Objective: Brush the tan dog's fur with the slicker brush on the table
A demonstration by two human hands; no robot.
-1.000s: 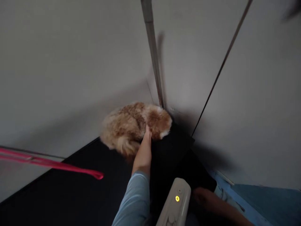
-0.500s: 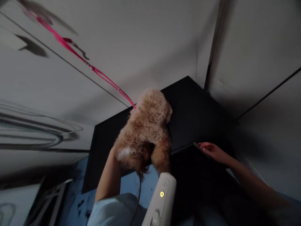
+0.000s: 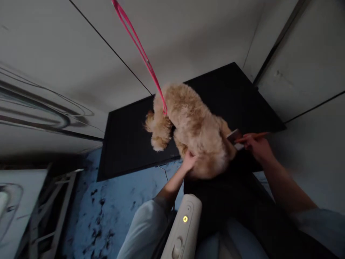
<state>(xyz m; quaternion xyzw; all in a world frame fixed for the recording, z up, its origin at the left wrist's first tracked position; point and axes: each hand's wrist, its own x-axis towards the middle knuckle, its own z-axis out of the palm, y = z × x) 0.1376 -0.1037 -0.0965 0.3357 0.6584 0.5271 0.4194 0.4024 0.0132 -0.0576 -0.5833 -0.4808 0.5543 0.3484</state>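
Observation:
A curly apricot dog stands on the black grooming table, its head towards the left and its rump towards the lower right. My left hand grips the dog low on its near side, the fingertips partly sunk in the fur. In my right hand is a slicker brush with an orange handle, its flat head against the fur at the rump. A pink grooming loop hangs from above and reaches the dog's neck.
Dark tufts of hair lie on the blue floor to the left. A white folding ladder stands at the lower left. Cables and a hose run along the pale wall. A white device with a yellow light sits at my chest.
The dog has turned, so its head now points left and its rump lies nearer my right hand. My left hand has shifted right along it. My right hand has brought the brush to the fur.

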